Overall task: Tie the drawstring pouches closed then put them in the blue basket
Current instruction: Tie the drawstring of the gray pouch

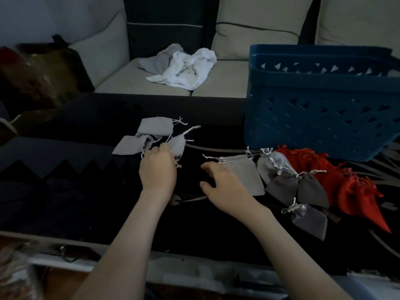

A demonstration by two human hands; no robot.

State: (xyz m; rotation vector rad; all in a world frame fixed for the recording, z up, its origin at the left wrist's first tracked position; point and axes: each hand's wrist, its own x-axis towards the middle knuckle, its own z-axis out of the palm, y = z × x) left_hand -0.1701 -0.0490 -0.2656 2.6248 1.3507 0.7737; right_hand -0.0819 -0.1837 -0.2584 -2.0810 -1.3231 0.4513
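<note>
My left hand [157, 168] grips a small grey drawstring pouch [177, 145] with its cords trailing up and right. Two more grey pouches [154, 126] [129, 145] lie flat just left of it. My right hand [223, 182] hovers open over the left edge of another flat grey pouch [246, 173], fingers spread. To the right lies a heap of several grey pouches [311, 189] and red pouches [355, 189]. The blue basket [320, 118] stands at the back right on the dark cloth-covered table.
A sofa with a crumpled white and grey towel [184, 66] lies behind the table. Bags [36, 76] sit at the far left. The black cloth [86, 191] has bare room at front left. The table's front edge [151, 254] runs below my forearms.
</note>
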